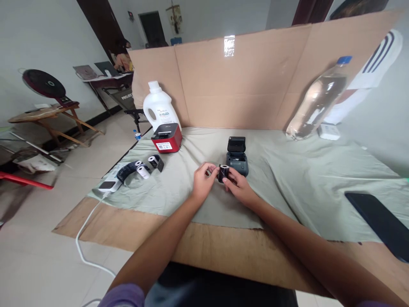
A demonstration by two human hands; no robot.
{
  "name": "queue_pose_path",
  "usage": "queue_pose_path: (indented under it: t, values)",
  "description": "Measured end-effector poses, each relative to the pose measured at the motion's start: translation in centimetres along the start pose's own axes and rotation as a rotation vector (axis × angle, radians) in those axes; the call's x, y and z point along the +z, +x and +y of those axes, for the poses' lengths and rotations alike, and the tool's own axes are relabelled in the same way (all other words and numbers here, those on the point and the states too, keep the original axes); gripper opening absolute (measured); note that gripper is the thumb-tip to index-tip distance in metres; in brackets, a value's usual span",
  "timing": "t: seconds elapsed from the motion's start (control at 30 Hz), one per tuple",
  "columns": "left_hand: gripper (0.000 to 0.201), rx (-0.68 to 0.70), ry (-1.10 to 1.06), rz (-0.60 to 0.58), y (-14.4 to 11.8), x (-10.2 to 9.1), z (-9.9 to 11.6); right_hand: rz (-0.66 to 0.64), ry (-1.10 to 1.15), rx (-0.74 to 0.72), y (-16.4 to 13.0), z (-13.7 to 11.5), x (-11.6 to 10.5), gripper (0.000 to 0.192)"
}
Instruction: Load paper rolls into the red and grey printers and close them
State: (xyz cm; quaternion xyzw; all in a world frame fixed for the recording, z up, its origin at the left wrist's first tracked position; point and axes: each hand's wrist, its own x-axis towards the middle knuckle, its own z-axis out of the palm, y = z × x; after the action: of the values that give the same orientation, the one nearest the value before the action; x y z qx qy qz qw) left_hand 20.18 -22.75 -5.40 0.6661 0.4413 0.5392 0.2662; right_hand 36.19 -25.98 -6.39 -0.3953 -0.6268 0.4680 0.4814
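Between my hands, over the cloth-covered table, is a small thermal paper roll (224, 174) with a dark outer layer and a white end. My right hand (240, 187) holds it from the right with thumb and fingers. From the other side, my left hand (204, 181) pinches at the roll's dark left edge; exactly what is between the fingertips is too small to make out. Just behind the roll stands a dark grey portable printer (237, 164), its lid (236, 144) raised.
Left on the cloth (179, 196) lie more rolls (143, 172), a dark strap and a white device (110, 185) with a cable. A red box-shaped printer (167, 138) and white jug (162, 106) stand behind. At right are a large bottle (319, 100) and a phone (380, 221). Cardboard (236, 85) backs the table.
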Motion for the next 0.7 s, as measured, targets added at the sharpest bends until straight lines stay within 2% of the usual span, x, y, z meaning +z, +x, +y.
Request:
queue_pose_path:
  t: [0.1, 0.2, 0.3, 0.4, 0.5, 0.7]
  values:
    - [0.023, 0.003, -0.076, -0.143, 0.0, 0.0, 0.0, 0.036, 0.011, 0.001, 0.1, 0.9, 0.0, 0.04]
    - [0.028, 0.029, -0.068, -0.231, 0.0, 0.1, -0.2, 0.027, -0.089, -0.043, 0.2, 1.3, -0.2, 0.03]
    - [0.036, 0.026, -0.039, -0.294, 0.2, -0.1, -0.4, 0.02, -0.261, -0.11, 0.0, 1.1, -0.3, 0.027]
    - [0.034, 0.043, -0.007, -0.319, 0.5, -0.6, -0.3, 0.034, -0.364, -0.128, -0.1, 0.7, -0.3, 0.032]
    - [0.028, 0.018, 0.034, -0.233, 1.3, -1.4, -0.5, 0.028, -0.397, -0.102, -0.1, 0.6, -0.1, 0.045]
    - [0.025, -0.099, 0.134, 0.163, 4.0, -4.4, -3.4, 0.053, -0.351, -0.04, 0.0, 0.5, 0.0, 0.049]
